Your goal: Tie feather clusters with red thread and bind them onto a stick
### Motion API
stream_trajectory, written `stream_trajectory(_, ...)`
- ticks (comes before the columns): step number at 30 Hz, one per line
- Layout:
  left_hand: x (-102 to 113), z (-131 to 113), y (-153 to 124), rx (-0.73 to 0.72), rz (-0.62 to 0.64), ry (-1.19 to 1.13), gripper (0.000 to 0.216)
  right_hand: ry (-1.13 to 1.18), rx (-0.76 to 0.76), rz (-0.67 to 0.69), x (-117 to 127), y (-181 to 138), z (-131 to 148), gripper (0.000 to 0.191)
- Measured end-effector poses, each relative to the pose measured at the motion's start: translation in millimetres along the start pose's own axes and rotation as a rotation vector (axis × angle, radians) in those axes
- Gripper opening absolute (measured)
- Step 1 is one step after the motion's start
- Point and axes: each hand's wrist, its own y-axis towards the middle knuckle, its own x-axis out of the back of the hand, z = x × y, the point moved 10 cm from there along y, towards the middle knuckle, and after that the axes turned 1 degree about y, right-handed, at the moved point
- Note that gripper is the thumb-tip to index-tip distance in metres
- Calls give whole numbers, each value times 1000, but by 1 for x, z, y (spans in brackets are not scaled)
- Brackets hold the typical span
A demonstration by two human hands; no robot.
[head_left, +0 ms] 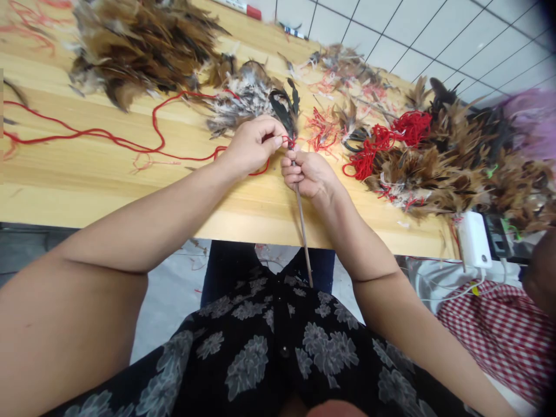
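Observation:
My right hand (306, 172) is closed round the upper part of a thin brown stick (303, 223), whose lower end slants down toward my lap. Dark feathers (285, 107) stand up at the stick's top, with red cord around their base. Finger and thumb of my left hand (258, 142) pinch the red cord (186, 156) beside that base. From there the cord trails across the table to the left edge of view. Just behind my left hand lies a bunch of grey-white fluffy feathers (245, 95).
A large heap of brown feathers (143, 46) lies at the back left. To the right are a tangle of red cord (391, 139), more brown feathers (438, 168) and a white power bank (475, 238) with cables. Markers (243, 8) lie by the tiled wall. Another person sits at the right.

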Motion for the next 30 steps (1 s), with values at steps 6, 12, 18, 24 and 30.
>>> stream_trajectory(6,3,-11,-3,-44,45,106,25,16,-45,58,-2,-4,-4,43)
stream_trajectory(12,-3,-31,-6,-79,148,126,26,33,-32,39,-3,-8,-4,41)
stream_trajectory(18,-7,-18,-6,-32,138,37,14,29,-69,24,-6,-14,-11,41)
stream_trajectory(24,-13,2,-7,102,163,27,11,-81,-84,34,-8,-16,-14,42)
stream_trajectory(30,-10,5,-5,119,146,-19,11,-359,-3,65,-1,-20,-11,27)
